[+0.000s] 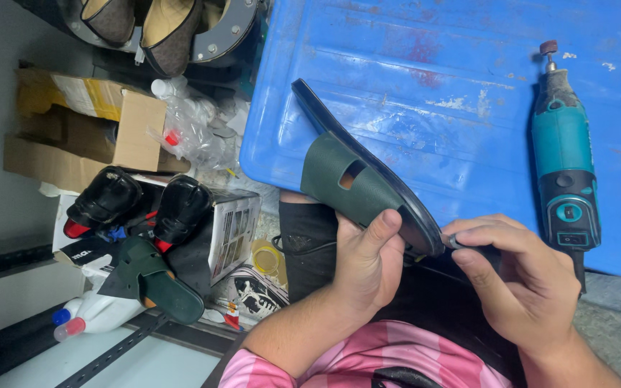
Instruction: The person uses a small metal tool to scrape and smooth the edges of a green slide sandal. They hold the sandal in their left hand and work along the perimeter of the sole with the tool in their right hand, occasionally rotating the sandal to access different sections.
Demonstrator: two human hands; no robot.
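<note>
Sandal, a dark green slide with a black sole and a cut-out in its strap, lies tilted across the near-left edge of the blue counter, heel end toward the person. The left hand grips it from below, thumb pressed on the strap close to the sole's rim. The right hand is closed around a small dark tool whose tip meets the sole's rim at the heel end; what kind of tool it is cannot be told. Just right of the sandal, a teal and black rotary grinder lies on the counter with its grinding bit pointing away from the person. Left of the sandal, off the counter's edge, a second green sandal rests against two black shoe lasts on a printed box, with an open cardboard box beyond them. White bottles lie below the second sandal.
</note>
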